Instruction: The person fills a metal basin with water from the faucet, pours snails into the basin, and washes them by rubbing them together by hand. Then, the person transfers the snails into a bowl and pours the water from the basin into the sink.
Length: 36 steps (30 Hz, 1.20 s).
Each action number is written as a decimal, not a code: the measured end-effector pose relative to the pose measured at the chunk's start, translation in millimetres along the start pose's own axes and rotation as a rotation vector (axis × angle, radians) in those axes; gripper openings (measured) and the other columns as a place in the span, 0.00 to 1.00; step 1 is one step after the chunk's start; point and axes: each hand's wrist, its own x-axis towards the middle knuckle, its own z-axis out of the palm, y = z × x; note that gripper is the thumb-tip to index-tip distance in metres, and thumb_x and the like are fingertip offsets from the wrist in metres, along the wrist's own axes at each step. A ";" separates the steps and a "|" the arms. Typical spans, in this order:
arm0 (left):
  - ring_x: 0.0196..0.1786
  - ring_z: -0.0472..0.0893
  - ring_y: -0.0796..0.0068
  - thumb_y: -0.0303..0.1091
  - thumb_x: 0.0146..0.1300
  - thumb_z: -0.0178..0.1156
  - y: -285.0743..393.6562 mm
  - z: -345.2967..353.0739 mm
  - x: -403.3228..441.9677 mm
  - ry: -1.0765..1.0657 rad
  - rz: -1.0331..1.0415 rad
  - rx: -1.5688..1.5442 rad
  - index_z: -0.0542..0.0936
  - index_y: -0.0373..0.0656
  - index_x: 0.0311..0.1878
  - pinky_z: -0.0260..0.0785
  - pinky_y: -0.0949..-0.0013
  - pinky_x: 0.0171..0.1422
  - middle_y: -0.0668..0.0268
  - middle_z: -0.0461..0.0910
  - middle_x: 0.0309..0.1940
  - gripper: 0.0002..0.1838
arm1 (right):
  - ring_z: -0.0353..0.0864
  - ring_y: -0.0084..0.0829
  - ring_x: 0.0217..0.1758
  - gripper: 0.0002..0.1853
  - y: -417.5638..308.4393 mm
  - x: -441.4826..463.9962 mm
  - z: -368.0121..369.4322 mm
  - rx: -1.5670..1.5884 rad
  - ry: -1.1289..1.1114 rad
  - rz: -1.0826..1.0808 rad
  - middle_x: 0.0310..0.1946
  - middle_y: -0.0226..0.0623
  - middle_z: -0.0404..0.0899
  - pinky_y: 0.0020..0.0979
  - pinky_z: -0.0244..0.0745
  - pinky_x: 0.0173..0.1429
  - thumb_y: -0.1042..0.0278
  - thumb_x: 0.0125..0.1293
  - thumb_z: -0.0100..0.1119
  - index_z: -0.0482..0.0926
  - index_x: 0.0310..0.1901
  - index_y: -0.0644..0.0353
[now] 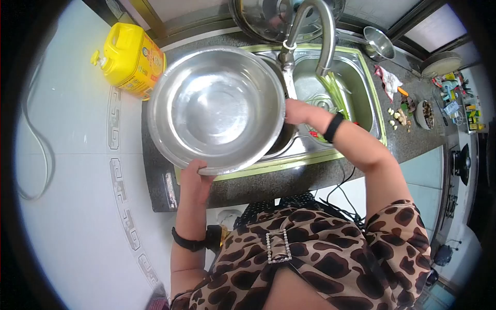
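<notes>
A large, shiny metal basin (217,103) is over the left part of the sink and the counter. My left hand (195,173) grips its near rim, with fingers curled around the edge. At the basin's right side is my right hand (295,111); its fingers are partly hidden where they meet the rim. The right sink bowl (361,98) holds long green stalks (337,94) and a few red pieces (313,134). Above the sink curves a metal faucet (328,36). The basin hides most of the left sink bowl.
A yellow jug (135,59) stands behind the basin at the left, against the tiled wall (67,196). On the right counter (408,147) are a small metal bowl (378,43), a cloth (388,81), garlic and ginger pieces (399,117), and a filled white bowl (425,114).
</notes>
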 end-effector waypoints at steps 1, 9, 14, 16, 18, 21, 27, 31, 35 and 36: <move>0.47 0.76 0.60 0.21 0.50 0.48 -1.6 4.0 -4.6 -0.058 -0.097 -0.060 0.64 0.32 0.54 0.78 0.60 0.43 0.55 0.70 0.47 0.24 | 0.77 0.50 0.43 0.12 2.7 -20.1 -21.0 0.063 0.054 -0.005 0.37 0.51 0.79 0.42 0.73 0.48 0.68 0.56 0.53 0.79 0.42 0.57; 0.39 0.79 0.62 0.24 0.51 0.50 -53.2 37.2 -31.3 -0.095 -0.232 0.015 0.70 0.31 0.48 0.76 0.64 0.39 0.56 0.76 0.40 0.18 | 0.73 0.41 0.55 0.16 73.7 -25.3 -100.2 0.157 0.573 -0.007 0.51 0.47 0.74 0.33 0.67 0.59 0.70 0.64 0.45 0.75 0.52 0.56; 0.49 0.76 0.57 0.24 0.50 0.49 -90.0 52.8 -57.8 -0.153 -0.348 -0.019 0.63 0.29 0.54 0.73 0.55 0.54 0.52 0.71 0.49 0.24 | 0.68 0.38 0.61 0.21 74.8 -3.2 -107.1 0.562 0.317 -0.079 0.56 0.44 0.71 0.30 0.60 0.66 0.59 0.67 0.45 0.70 0.58 0.58; 0.51 0.75 0.56 0.24 0.50 0.49 -101.3 65.9 -71.5 -0.118 -0.342 -0.011 0.63 0.29 0.54 0.71 0.54 0.57 0.52 0.70 0.50 0.25 | 0.68 0.39 0.61 0.22 79.6 0.6 -105.7 0.520 0.331 -0.126 0.57 0.44 0.71 0.31 0.59 0.66 0.55 0.67 0.44 0.70 0.58 0.58; 0.52 0.74 0.56 0.24 0.50 0.49 -115.9 75.1 -80.4 -0.091 -0.335 -0.005 0.62 0.29 0.55 0.69 0.53 0.59 0.52 0.70 0.50 0.25 | 0.68 0.40 0.61 0.24 84.5 0.9 -106.4 0.474 0.351 -0.172 0.57 0.44 0.71 0.31 0.59 0.66 0.51 0.67 0.43 0.70 0.58 0.57; 0.53 0.73 0.55 0.23 0.50 0.48 -144.8 77.2 -84.2 -0.080 -0.350 -0.077 0.62 0.29 0.55 0.68 0.52 0.60 0.52 0.69 0.51 0.26 | 0.66 0.42 0.62 0.26 88.7 2.1 -106.9 0.227 0.242 -0.240 0.58 0.42 0.70 0.33 0.59 0.66 0.48 0.68 0.39 0.70 0.59 0.56; 0.53 0.73 0.55 0.23 0.50 0.48 -163.0 98.7 -88.3 -0.106 -0.329 -0.132 0.62 0.28 0.55 0.68 0.53 0.61 0.51 0.69 0.51 0.25 | 0.66 0.43 0.61 0.22 96.1 -32.8 -103.6 0.140 0.255 -0.359 0.56 0.45 0.71 0.35 0.61 0.65 0.58 0.64 0.48 0.70 0.58 0.53; 0.52 0.74 0.57 0.23 0.51 0.49 -160.7 103.5 -93.1 -0.145 -0.297 -0.108 0.63 0.28 0.54 0.68 0.53 0.60 0.51 0.70 0.51 0.24 | 0.71 0.46 0.56 0.24 97.5 -98.4 -79.0 0.102 0.433 -0.155 0.51 0.49 0.73 0.38 0.67 0.59 0.66 0.60 0.52 0.67 0.60 0.51; 0.52 0.75 0.60 0.32 0.56 0.55 -153.8 98.9 -89.4 -0.212 -0.293 0.051 0.63 0.30 0.57 0.69 0.57 0.59 0.54 0.71 0.50 0.27 | 0.72 0.47 0.54 0.24 88.6 -140.3 -60.2 0.126 0.346 0.169 0.51 0.49 0.73 0.40 0.68 0.57 0.69 0.62 0.49 0.66 0.61 0.49; 0.51 0.75 0.62 0.35 0.57 0.57 -149.3 98.9 -86.4 -0.214 -0.268 0.070 0.62 0.31 0.59 0.70 0.58 0.57 0.55 0.72 0.50 0.29 | 0.73 0.48 0.52 0.24 88.8 -145.7 -52.6 0.135 0.414 0.177 0.50 0.50 0.74 0.40 0.68 0.56 0.70 0.62 0.49 0.65 0.61 0.48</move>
